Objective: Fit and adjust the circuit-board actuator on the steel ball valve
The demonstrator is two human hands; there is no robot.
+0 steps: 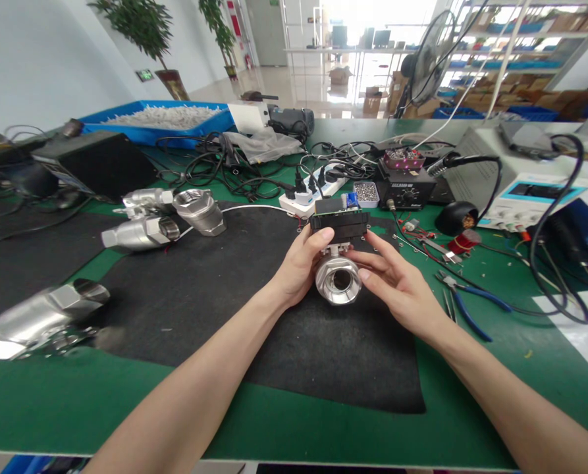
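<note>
A steel ball valve (339,282) stands on the black mat with its round bore towards me. On top of it sits a black actuator housing (342,226), and a circuit board with a blue component (349,201) shows above that. My left hand (301,263) grips the housing and valve from the left, thumb across the housing's front. On the other side my right hand (396,286) holds the assembly, its thumb at the valve's rim and its fingers reaching up behind it. The far fingertips of the left hand are hidden.
Several more steel valves (47,316) lie to the left on the mat (185,309). Blue-handled pliers (471,293) and tweezers (450,306) lie to the right. Behind are a power strip (318,191), a tray of small screws (367,193), a soldering iron (442,164) and tangled cables.
</note>
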